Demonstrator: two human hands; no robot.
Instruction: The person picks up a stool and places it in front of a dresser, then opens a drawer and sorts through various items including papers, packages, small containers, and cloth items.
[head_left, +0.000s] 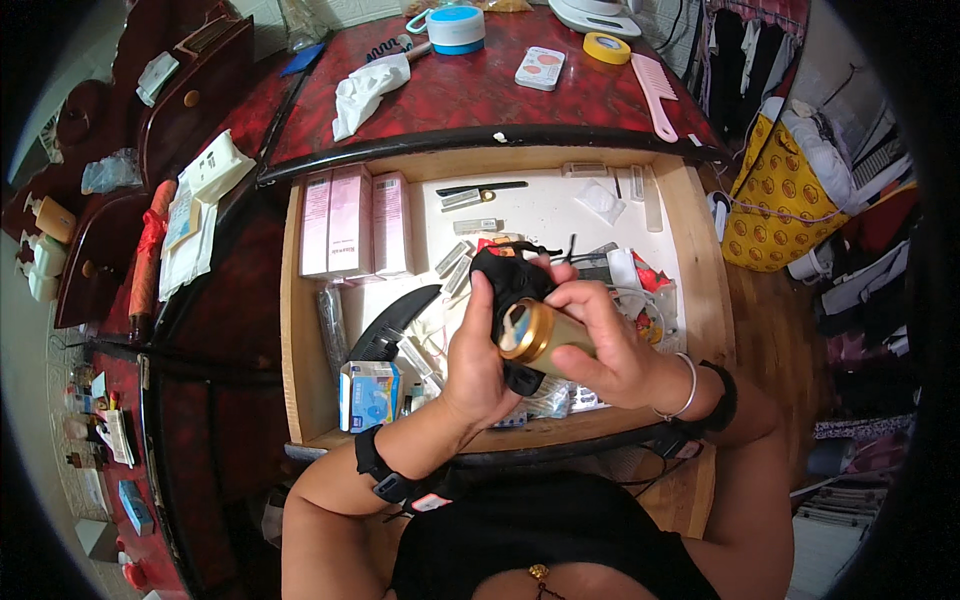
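Over an open wooden drawer (694, 262), my left hand (474, 367) holds a black cloth pouch (510, 274) with drawstrings. In my right hand (619, 352) is a small jar (551, 337) with a gold-coloured rim, tilted towards the left and lying against the pouch. Below my hands the drawer holds small narrow boxes (454, 259), a black comb (382, 330), a blue and white box (371, 397) and a coiled pale cable (652, 300). My hands hide part of the drawer's contents.
Pink boxes (349, 225) stand in the drawer's back left corner. On the red tabletop (450, 97) lie a crumpled white tissue (367, 94), a flat tin (540, 69), a roll of yellow tape (606, 48) and a pink comb (656, 97). A yellow patterned bag (784, 202) is at the right.
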